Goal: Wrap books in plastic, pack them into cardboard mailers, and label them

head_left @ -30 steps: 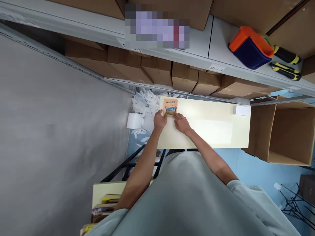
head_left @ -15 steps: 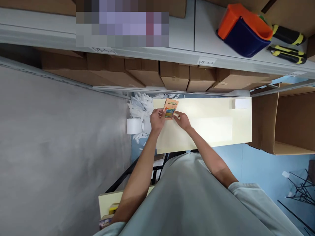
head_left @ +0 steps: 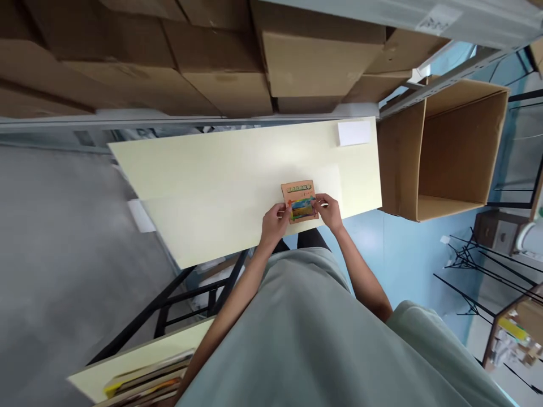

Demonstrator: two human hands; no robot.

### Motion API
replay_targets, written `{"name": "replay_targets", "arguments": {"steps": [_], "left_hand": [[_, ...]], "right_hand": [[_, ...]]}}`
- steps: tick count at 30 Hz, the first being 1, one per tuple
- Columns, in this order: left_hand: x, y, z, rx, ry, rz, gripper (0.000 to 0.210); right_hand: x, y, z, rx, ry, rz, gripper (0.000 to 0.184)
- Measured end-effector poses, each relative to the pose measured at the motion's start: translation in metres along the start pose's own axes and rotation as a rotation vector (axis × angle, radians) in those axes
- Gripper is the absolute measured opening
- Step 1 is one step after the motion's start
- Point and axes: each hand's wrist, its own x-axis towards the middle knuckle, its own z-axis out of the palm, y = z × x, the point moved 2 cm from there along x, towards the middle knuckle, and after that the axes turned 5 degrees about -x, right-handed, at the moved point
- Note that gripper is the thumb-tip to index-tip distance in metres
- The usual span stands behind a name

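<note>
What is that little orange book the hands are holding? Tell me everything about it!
The little book is thin and flat, with an orange-tan cover that looks like card or paper. A bright picture in blue, green and yellow fills its lower half. It lies over the pale table near the front edge. The left hand and right hand pinch its two sides.

orange booklet (head_left: 299,201), cream table (head_left: 220,175), brown box (head_left: 449,147)
</note>
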Motion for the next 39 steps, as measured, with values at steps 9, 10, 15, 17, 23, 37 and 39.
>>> {"name": "replay_targets", "arguments": {"steps": [9,10,15,17,23,37,39], "left_hand": [[0.021,0.013,0.101,0.35,0.041,0.046,0.015],[0.024,0.013,0.104,0.365,0.051,0.034,0.013],[0.032,0.015,0.111,0.342,0.085,-0.003,0.009],[0.033,0.016,0.113,0.334,0.098,0.004,0.009],[0.034,0.02,0.12,0.335,0.13,-0.006,0.013],[0.035,0.023,0.121,0.459,0.175,-0.038,0.027],[0.037,0.02,0.122,0.462,0.172,-0.026,0.028]], "right_hand": [[0.034,0.057,-0.068,-0.09,0.078,0.032,0.031],[0.039,0.061,-0.069,-0.099,0.074,0.036,0.029],[0.05,0.07,-0.068,-0.138,0.084,0.048,0.024],[0.051,0.071,-0.069,-0.131,0.093,0.05,0.023],[0.053,0.069,-0.075,-0.088,0.065,0.014,0.027],[0.062,0.046,-0.075,-0.644,0.138,-0.079,0.02],[0.064,0.044,-0.069,-0.714,0.147,-0.102,0.023]]}}
